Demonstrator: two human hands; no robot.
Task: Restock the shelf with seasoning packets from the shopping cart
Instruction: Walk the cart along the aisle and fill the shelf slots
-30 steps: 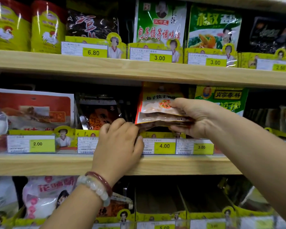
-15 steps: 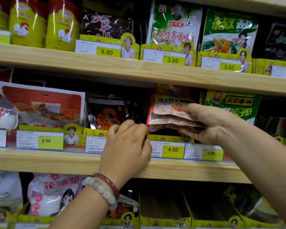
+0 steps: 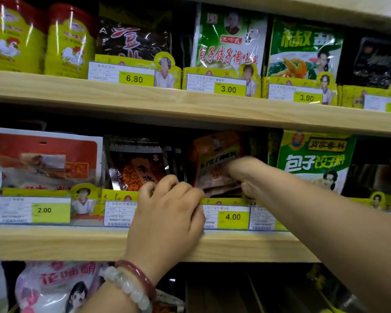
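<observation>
Item: orange seasoning packets (image 3: pixel 215 170), pinched in our right hand (image 3: pixel 246 175); left hand (image 3: pixel 167 211) seemingly curled on divider, blurred. We seat them upright behind the 4.00 tag (image 3: pixel 233 216).

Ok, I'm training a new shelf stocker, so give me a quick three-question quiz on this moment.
1. True or false: the right hand holds orange packets at the middle shelf.
2. Which price tag sits just below those packets: A 2.00, B 4.00, C 6.80?
3. What does the left hand wear at the wrist?

Key: 1 true; 2 B; 3 two bracelets, one pale, one dark red.
</observation>
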